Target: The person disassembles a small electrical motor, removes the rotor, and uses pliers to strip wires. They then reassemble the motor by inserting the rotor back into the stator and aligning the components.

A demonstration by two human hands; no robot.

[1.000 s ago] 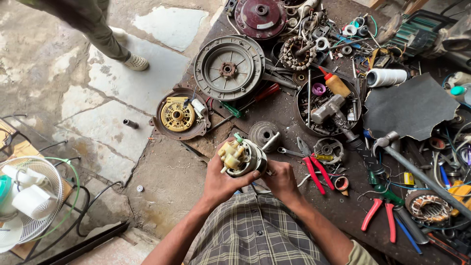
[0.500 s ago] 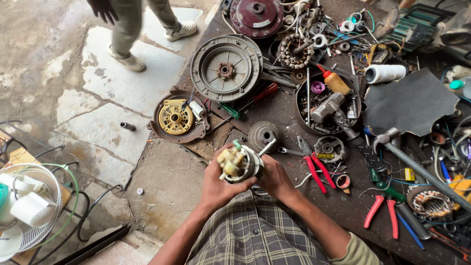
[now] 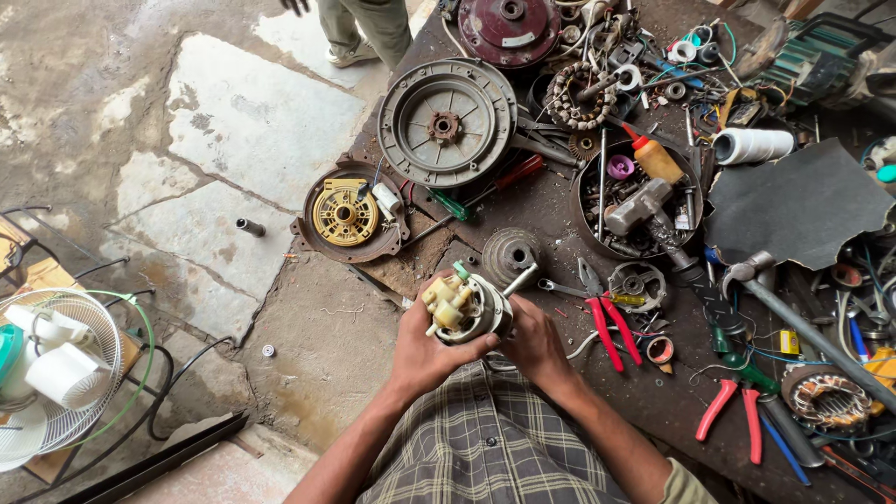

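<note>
Left hand (image 3: 425,350) and right hand (image 3: 534,341) apparently clenched.

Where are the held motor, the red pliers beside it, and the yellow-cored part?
motor (image 3: 467,310), head view, on its round metal body between both hands.
red pliers (image 3: 611,329), head view, on the red handles.
yellow-cored part (image 3: 344,213), head view, on the yellow centre.

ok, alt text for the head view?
Both hands, left hand and right hand, hold a small electric motor over a cluttered workbench of motor parts, with red-handled pliers just right of them.
</note>
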